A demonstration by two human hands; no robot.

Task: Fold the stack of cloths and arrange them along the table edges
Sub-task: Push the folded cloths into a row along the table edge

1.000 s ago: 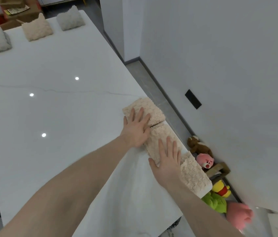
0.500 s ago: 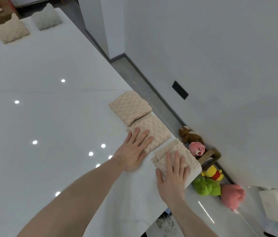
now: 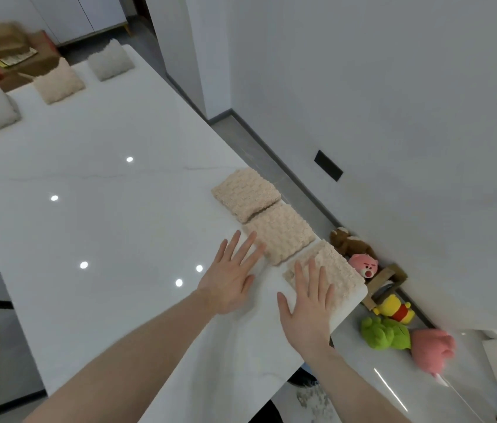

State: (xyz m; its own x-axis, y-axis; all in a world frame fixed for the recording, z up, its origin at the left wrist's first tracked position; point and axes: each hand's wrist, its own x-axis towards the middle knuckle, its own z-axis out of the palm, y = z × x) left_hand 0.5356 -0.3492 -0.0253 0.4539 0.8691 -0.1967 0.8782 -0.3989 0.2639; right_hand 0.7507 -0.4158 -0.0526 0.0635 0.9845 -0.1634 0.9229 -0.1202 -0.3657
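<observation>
Three folded cloths [image 3: 279, 232] are lining the surface [image 3: 103, 227] edge, right of centre; I'm flattening the nearest with my right hand [image 3: 306, 303], left hand [image 3: 230, 280] spread beside it, gripping nothing, keeping gaps even.

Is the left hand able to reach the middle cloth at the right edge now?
Probably yes: the left hand lies open on the table beside the middle cloth, nothing between them.

Bright, even indoor light — five small ceiling lamps glint off the glossy white table [image 3: 94, 227] from nine o'clock round to centre. Soft shadows sit under both hands. The cardboard boxes [image 3: 12, 50] at eleven o'clock smear with motion blur, the pink plush toy [image 3: 432, 351] at four o'clock too — wide-angle bending stretches the edges, and a glare streak crosses the floor at five o'clock.
</observation>
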